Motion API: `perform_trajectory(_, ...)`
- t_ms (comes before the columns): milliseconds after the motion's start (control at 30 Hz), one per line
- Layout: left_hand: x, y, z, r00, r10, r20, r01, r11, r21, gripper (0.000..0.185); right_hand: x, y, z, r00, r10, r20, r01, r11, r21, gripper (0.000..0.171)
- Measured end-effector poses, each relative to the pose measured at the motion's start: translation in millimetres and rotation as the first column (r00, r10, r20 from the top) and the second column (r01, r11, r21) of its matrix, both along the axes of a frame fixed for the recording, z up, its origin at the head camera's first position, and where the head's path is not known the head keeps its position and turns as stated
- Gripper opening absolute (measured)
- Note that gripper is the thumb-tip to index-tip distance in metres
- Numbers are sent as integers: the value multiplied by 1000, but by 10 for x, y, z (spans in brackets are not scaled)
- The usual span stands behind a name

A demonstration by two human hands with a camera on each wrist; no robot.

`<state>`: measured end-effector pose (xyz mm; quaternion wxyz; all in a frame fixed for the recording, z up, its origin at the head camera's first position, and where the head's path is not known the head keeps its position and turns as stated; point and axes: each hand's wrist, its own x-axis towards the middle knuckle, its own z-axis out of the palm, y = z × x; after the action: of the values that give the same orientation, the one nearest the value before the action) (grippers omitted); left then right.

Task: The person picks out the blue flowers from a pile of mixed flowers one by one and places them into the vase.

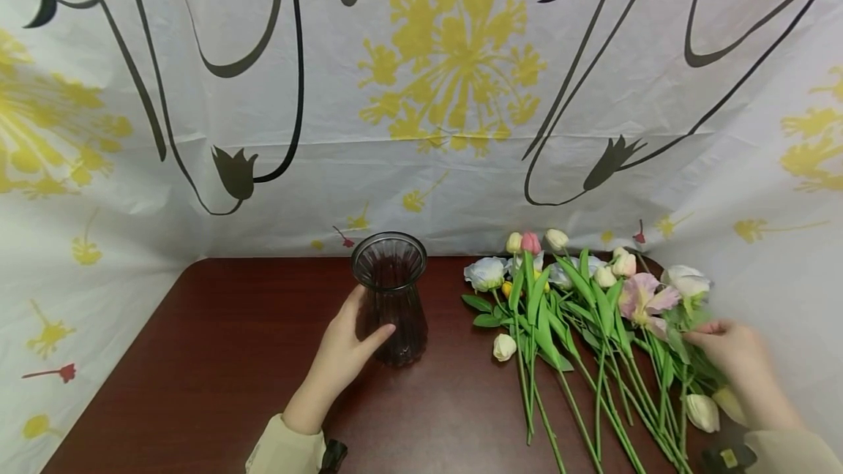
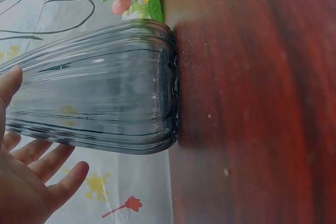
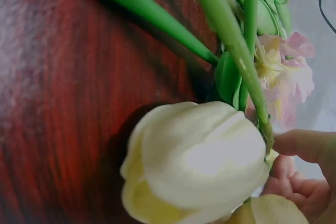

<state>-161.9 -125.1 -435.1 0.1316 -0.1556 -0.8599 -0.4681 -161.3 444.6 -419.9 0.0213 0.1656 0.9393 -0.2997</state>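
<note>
A dark, see-through ribbed glass vase point(image 1: 402, 324) with a flared rim stands upright on the table. My left hand point(image 1: 349, 342) holds it from the left, thumb across the front and some fingers behind; the left wrist view shows the vase point(image 2: 105, 87) between thumb and fingers. My right hand point(image 1: 734, 350) is at the right edge of a pile of artificial flowers. Its thumb and finger pinch a green flower stem point(image 3: 252, 87) below a white rose-like bloom point(image 1: 685, 282). Close to that hand lies a cream tulip point(image 3: 199, 156). Which bloom the stem carries is unclear.
The pile of long green stems point(image 1: 599, 386) spreads over the right part of the dark red table point(image 1: 217, 364), with pale blue, pink and cream blooms. A loose cream tulip head point(image 1: 504, 347) lies at its left edge. Patterned cloth point(image 1: 454, 196) hangs behind and at both sides.
</note>
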Motion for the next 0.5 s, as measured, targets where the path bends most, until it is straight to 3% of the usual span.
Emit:
perform_trajectory(100,-1,-2,0,1000,3,-10,-3,1000,-6,82,-5,-44,14,995,-26,-93,29,999,29,42)
perform_trajectory(200,-2,-2,1,1000,2,-13,-3,1000,-6,82,-26,-43,32,991,-27,-129,34,998,50,42)
perform_trajectory(500,6,-11,6,1000,1,-16,-2,1000,-8,81,-67,12,80,1000,15,-22,-13,995,94,43)
